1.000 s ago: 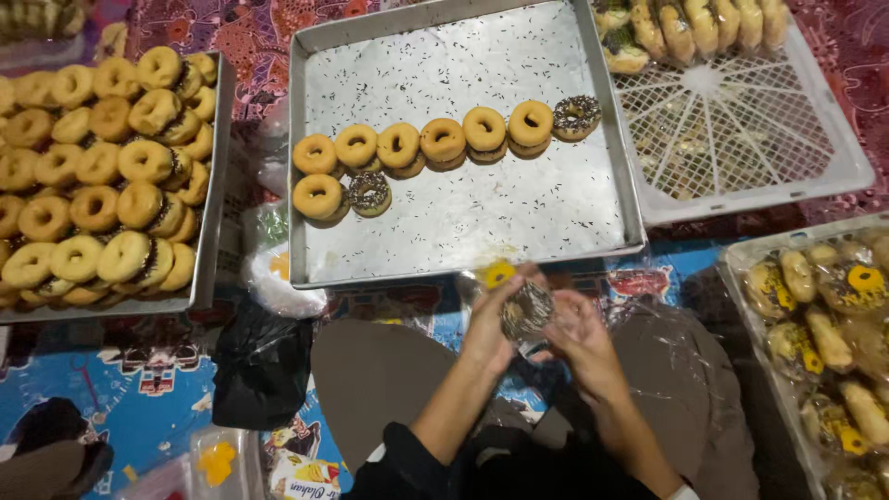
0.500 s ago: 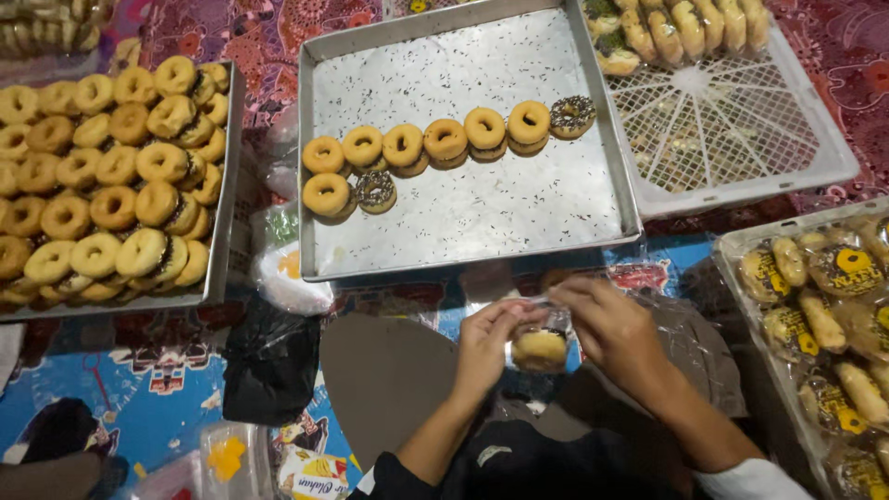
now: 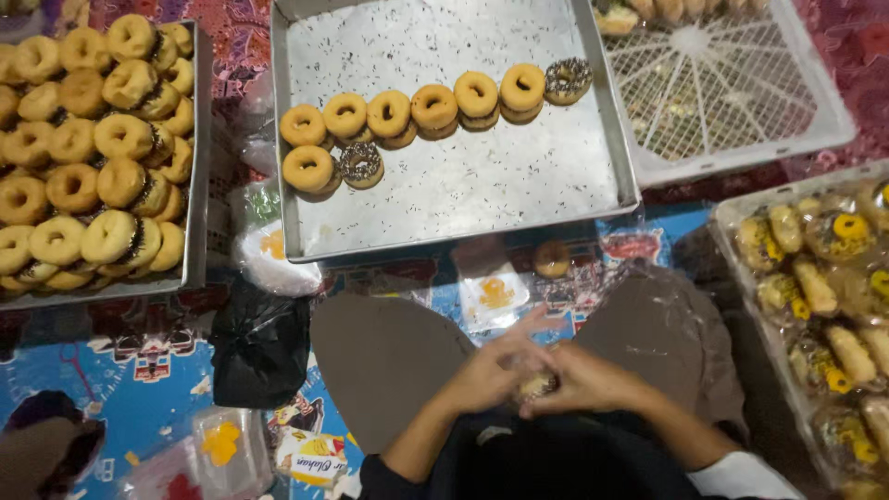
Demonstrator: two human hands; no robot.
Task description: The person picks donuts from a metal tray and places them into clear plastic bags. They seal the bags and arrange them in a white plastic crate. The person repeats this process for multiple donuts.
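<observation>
Patterned mat (image 3: 111, 370); both hands' fingers (image 3: 519, 356) around crinkly-wrapped round doughnut (image 3: 535, 386).

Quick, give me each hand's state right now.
Left hand: closed around a small doughnut, shared with the other hand.
Right hand: closed on the same doughnut.

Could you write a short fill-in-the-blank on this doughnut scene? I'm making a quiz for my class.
1. Both hands, left hand and right hand, close around one ____.
2. The middle metal tray holds ____ doughnuts.
3. The white plastic crate lies to the ____ of that tray.

Missing words: doughnut; eight; right
</observation>
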